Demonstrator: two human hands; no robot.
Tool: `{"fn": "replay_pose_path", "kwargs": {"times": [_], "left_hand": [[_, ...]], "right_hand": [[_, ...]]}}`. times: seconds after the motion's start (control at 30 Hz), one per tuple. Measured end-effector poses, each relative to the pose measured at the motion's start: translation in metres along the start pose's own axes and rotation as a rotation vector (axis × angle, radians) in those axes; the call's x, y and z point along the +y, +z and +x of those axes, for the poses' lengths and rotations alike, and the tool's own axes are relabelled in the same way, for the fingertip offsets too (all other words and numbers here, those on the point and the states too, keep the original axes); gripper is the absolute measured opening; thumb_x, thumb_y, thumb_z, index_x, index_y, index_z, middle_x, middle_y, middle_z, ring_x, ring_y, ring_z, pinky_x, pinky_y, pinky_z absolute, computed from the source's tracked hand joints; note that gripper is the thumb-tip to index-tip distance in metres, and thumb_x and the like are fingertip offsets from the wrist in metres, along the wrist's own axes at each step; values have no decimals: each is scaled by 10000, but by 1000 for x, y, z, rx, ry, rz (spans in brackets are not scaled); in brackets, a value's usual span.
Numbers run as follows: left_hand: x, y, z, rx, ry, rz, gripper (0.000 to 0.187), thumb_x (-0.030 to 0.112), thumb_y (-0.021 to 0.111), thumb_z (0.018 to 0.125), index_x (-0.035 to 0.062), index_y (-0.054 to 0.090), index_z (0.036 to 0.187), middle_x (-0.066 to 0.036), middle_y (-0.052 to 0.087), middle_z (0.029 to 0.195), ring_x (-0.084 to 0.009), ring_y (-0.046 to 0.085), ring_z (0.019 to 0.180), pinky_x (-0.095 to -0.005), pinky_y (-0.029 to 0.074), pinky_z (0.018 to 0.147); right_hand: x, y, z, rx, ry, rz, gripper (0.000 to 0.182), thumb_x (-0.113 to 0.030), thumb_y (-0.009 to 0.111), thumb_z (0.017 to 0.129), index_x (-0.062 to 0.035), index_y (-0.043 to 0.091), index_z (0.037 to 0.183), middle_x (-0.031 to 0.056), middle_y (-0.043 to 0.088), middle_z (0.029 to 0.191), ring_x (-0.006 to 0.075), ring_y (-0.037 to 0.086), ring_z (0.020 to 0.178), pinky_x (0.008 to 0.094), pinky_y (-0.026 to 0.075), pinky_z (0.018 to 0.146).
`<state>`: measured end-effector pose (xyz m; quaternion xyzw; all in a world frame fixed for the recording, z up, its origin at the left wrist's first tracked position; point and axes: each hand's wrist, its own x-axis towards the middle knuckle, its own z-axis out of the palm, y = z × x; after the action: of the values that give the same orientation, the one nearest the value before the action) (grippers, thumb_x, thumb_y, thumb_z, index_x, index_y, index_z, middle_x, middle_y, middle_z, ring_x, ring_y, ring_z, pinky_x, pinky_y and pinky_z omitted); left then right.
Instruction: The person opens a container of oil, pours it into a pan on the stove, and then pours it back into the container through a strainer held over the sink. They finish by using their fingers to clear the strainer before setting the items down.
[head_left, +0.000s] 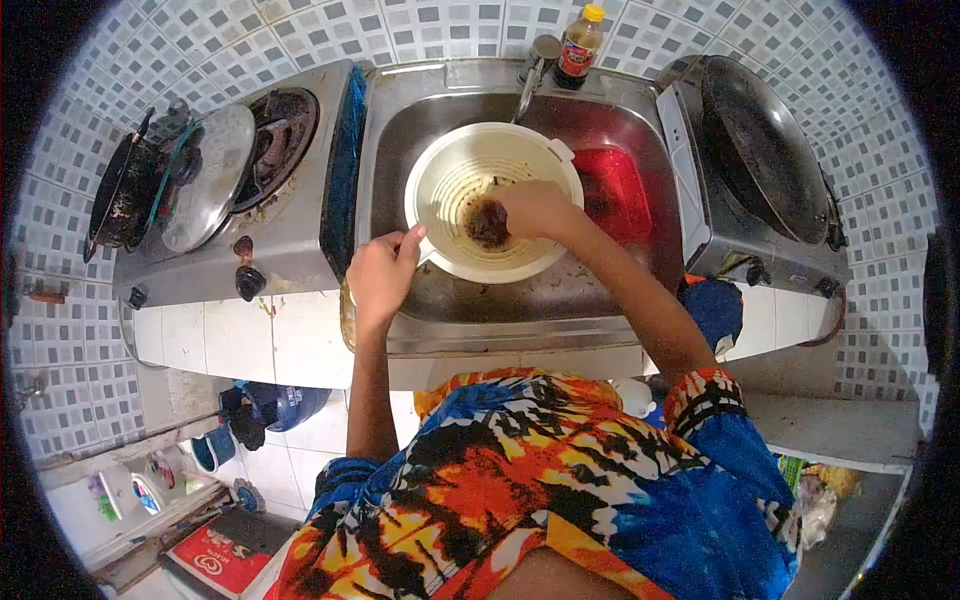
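Note:
A cream plastic basin (450,160) with ringed ridges sits in the steel sink (400,135). My left hand (383,275) is closed on the basin's handle at its lower left rim, thumb on top. Inside the basin, my right hand (537,210) reaches in from the right, its fingers at a dark brown clump (488,222) in brownish liquid. The fingertips are partly hidden, their grip unclear. Right of the basin, a red tray (635,200) lies in the sink, partly covered by my right forearm.
A faucet (533,75) and a yellow-capped bottle (578,48) stand behind the sink. On the left stove are a metal lid (212,178) and a blackened pan (125,190); a large dark pan (770,140) rests on the right stove.

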<state>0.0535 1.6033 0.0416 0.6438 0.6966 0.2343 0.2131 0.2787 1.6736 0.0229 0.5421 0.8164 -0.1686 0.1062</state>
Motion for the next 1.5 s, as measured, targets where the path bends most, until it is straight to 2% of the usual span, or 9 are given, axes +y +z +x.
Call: {"fn": "replay_pose_path", "kwargs": {"times": [0.27, 0.37, 0.47, 0.57, 0.63, 0.87, 0.97, 1.07, 1.5], "left_hand": [[-2, 2, 1, -15, 10, 22, 500, 501, 539, 877, 39, 702, 778, -182, 613, 628, -371, 617, 635, -418, 468, 591], [1, 0, 1, -15, -12, 6, 500, 500, 538, 878, 38, 697, 772, -188, 610, 632, -379, 611, 636, -425, 464, 590], [1, 0, 2, -20, -23, -3, 505, 502, 538, 878, 34, 692, 766, -194, 609, 638, -386, 608, 644, -434, 462, 593], [-2, 2, 1, -6, 16, -6, 502, 503, 539, 876, 39, 693, 763, -195, 611, 644, -391, 608, 652, -440, 463, 597], [-2, 3, 2, -17, 3, 35, 495, 505, 539, 876, 47, 696, 767, -198, 612, 650, -393, 610, 660, -441, 464, 600], [-3, 5, 2, 0, 15, 14, 505, 506, 529, 880, 44, 692, 760, -203, 608, 643, -394, 611, 658, -442, 465, 598], [-1, 3, 1, 4, 11, 9, 505, 504, 530, 880, 42, 689, 754, -203, 604, 635, -395, 609, 652, -440, 465, 594], [1, 2, 1, 1, 4, 19, 498, 497, 533, 881, 42, 686, 747, -204, 599, 628, -397, 606, 644, -439, 465, 590], [-1, 5, -2, 60, 47, 32, 491, 498, 533, 881, 57, 686, 730, -201, 594, 612, -391, 604, 615, -444, 463, 564]], "right_hand": [[3, 4, 5, -159, -125, 7, 361, -164, 583, 699, -154, 673, 1049, 122, 683, 915, 311, 662, 855, 442, 530, 706], [-3, 0, -3, 96, 6, 49, 411, -159, 568, 698, -181, 662, 1098, 112, 684, 930, 307, 658, 876, 443, 525, 733], [-1, 1, 1, -96, -177, 29, 537, -121, 543, 705, -257, 592, 1223, 108, 667, 1021, 316, 640, 918, 434, 503, 803], [-1, 4, 7, -232, -182, 23, 517, -122, 547, 703, -238, 601, 1204, 126, 666, 1008, 320, 640, 908, 444, 504, 795], [-3, 6, 2, 8, -13, 116, 491, -122, 550, 700, -224, 618, 1176, 144, 663, 1003, 323, 640, 903, 448, 503, 790], [6, 13, 11, -188, -154, 63, 467, -113, 538, 721, -224, 623, 1166, 155, 660, 966, 346, 634, 901, 439, 502, 782], [-3, 4, -2, 71, -14, 164, 454, -108, 529, 722, -197, 624, 1157, 155, 661, 962, 355, 632, 904, 446, 499, 791], [-1, 6, 5, -177, -53, 40, 440, -104, 526, 720, -180, 629, 1142, 154, 664, 964, 349, 634, 907, 450, 498, 788], [4, 12, 3, 60, 40, 2, 251, -161, 586, 713, -77, 697, 921, 183, 675, 892, 329, 664, 839, 451, 522, 736]]}}
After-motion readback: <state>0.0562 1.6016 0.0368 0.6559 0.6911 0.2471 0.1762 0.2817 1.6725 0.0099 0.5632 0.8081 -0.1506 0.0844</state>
